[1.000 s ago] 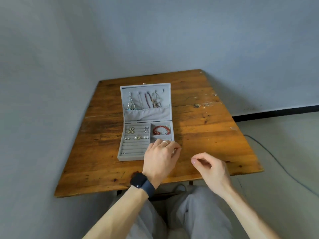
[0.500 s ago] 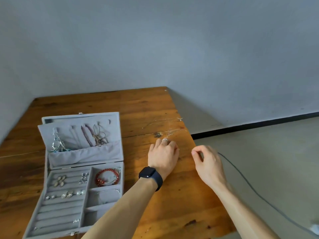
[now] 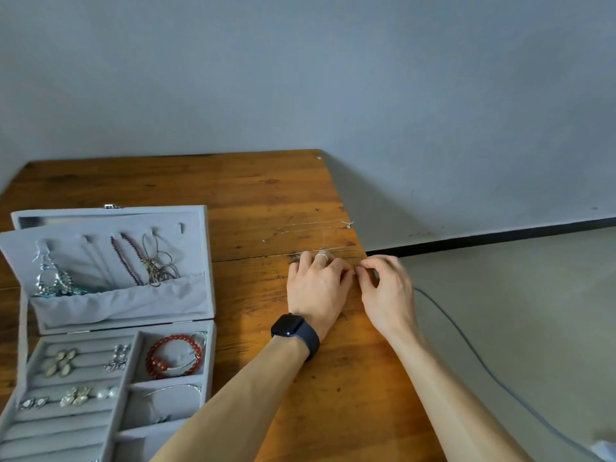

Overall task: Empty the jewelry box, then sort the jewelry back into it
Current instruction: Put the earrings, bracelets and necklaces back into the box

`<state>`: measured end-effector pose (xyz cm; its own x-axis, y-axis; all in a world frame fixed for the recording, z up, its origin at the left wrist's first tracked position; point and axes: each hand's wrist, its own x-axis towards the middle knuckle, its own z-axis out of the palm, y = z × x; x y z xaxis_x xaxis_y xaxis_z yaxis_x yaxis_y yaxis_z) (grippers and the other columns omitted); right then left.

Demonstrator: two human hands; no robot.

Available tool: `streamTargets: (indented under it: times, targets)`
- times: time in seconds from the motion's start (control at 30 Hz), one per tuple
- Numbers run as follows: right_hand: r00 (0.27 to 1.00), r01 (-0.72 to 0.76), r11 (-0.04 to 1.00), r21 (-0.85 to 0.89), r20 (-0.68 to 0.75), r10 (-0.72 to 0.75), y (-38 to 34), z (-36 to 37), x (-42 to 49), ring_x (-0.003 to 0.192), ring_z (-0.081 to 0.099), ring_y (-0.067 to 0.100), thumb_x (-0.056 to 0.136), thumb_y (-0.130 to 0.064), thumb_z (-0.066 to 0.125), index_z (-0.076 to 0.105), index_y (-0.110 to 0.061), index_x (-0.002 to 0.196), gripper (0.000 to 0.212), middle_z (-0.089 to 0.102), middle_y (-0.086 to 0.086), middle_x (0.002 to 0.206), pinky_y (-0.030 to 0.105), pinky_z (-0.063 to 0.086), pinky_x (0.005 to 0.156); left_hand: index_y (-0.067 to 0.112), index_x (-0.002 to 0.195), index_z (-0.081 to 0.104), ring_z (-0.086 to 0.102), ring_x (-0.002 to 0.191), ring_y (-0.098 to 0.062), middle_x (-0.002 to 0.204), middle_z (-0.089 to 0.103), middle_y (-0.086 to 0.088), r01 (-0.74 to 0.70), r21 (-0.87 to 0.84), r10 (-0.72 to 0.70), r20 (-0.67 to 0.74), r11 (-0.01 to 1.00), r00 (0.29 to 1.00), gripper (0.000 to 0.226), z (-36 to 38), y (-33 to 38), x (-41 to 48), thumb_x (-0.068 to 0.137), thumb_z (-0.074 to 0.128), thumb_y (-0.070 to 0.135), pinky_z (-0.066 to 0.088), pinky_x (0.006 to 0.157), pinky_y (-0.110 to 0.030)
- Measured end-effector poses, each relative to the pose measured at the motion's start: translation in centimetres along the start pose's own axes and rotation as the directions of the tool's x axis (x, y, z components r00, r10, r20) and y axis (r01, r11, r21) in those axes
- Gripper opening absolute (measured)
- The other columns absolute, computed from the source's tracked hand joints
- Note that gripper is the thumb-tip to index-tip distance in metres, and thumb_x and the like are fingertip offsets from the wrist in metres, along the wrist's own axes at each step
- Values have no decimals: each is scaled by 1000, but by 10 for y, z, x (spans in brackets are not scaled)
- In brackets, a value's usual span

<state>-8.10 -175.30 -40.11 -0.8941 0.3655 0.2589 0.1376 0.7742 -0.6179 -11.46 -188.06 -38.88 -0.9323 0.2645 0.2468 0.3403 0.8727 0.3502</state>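
The grey jewelry box (image 3: 208,281) lies open at the table's left. Necklaces (image 3: 146,258) hang in its lid. Earrings (image 3: 61,361) and a red bead bracelet (image 3: 173,356) sit in its tray. Two thin silver chain necklaces lie on the wood to the right, one (image 3: 310,227) farther back and one (image 3: 343,251) just beyond my fingers. My left hand (image 3: 316,288), wearing a watch and a ring, rests palm down with its fingertips on the nearer chain. My right hand (image 3: 383,291) pinches that chain's end beside my left index finger.
The wooden table (image 3: 266,195) ends at its right edge just past my right hand. A grey wall stands behind it. A dark cable (image 3: 466,348) runs across the floor on the right.
The view swung right, so the box now sits at the far left. Both hands moved from the box to the table's right edge, and my right hand closed in to meet my left over the chain.
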Motion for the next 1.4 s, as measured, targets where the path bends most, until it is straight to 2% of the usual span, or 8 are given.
streamTargets:
  times: [0.2,0.47,0.6,0.7,0.8,0.9,1.07,1.4]
  targets:
    - [999,25,999,-44,-34,-27,0,3,-5,105,60,18,96,-22,63,71,-14,107,16,63,1,114,21,39,84,27,88,77,61,89,-27,92,73,1,19,76,-15,-56,997,998,16,5,3,0,89,67,39,47,69,-38]
    - [997,66,992,-108,-32,-70,0,4,-8,101,64,19,97,-22,61,69,-14,110,16,64,2,115,21,44,81,25,93,79,61,95,-31,95,74,-1,19,77,-15,-49,997,999,17,6,1,-2,92,66,37,48,71,-39]
    - [999,41,990,-135,18,-39,-2,0,-19,114,62,21,99,-25,57,65,-15,121,25,62,2,126,25,46,90,25,96,79,61,91,-31,97,74,0,4,40,-2,-46,999,999,16,8,-3,-13,94,66,33,50,68,-39]
    - [998,5,980,-200,70,9,-3,-4,-39,130,53,23,101,-30,51,59,-15,132,36,55,5,142,34,46,102,24,122,70,58,116,-27,124,69,1,-6,33,5,10,999,1000,38,2,0,-33,101,41,34,50,90,-42]
    - [994,13,965,-262,109,17,-6,-11,-63,139,43,23,102,-34,48,57,-18,138,41,47,3,151,37,41,109,22,155,35,20,152,-24,163,29,-1,-32,9,29,235,999,972,53,-13,5,-59,106,24,40,16,122,-46]
    - [990,82,958,-273,133,-46,-10,-18,-93,144,38,23,101,-32,50,58,-19,138,40,48,5,151,39,35,114,25,160,16,2,155,-23,168,9,-1,-73,47,52,354,996,934,58,-37,0,-90,106,15,46,3,124,-48]
    - [984,141,957,-253,143,-107,-25,-26,-148,143,40,21,99,-31,55,61,-22,135,37,51,3,148,47,33,117,26,159,19,2,155,-23,168,10,-1,-161,112,101,416,981,904,57,-81,-20,-142,106,20,47,1,124,-49]
    - [960,222,970,-99,199,-199,-91,-18,-213,139,44,19,100,-34,55,66,-23,130,34,57,1,143,44,34,117,33,153,36,18,152,-20,162,31,1,-37,168,11,150,985,989,53,-168,-114,-220,102,37,47,13,125,-46]
